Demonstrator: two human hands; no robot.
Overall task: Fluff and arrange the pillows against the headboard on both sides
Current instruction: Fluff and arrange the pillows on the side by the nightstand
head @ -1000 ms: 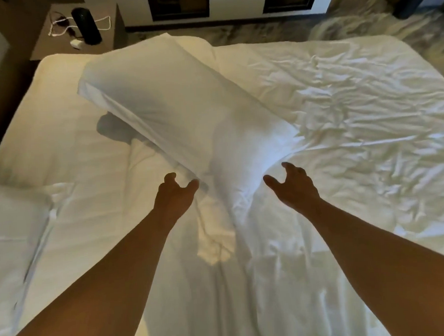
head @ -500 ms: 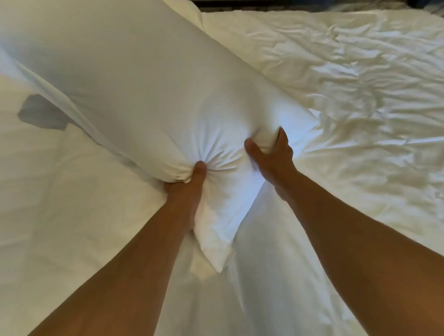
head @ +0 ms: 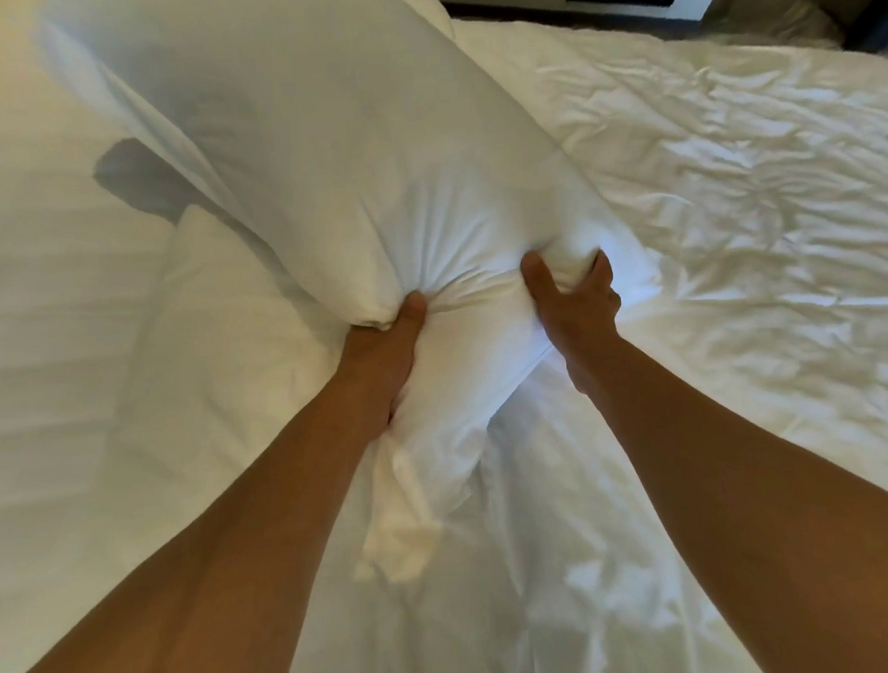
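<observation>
Rumpled white bed [head: 732, 177] — dark wall behind

Two bare hands squeeze the near end of a big, soft white pillow [head: 329, 152]. The left hand [head: 386, 349] and the right hand [head: 569, 304] bunch up the cloth between them. The pillow tilts up over a bed with a crumpled white sheet [head: 733, 208].

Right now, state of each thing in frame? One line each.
Large white pillow: lifted off the bed at a tilt, near end bunched in both hands.
Left hand: closed on the pillow's near end.
Right hand: closed on the same end, fingers dug in.
Loose pillowcase flap: hanging below the grip.
White bed sheet: crumpled, unmade on the right.
</observation>
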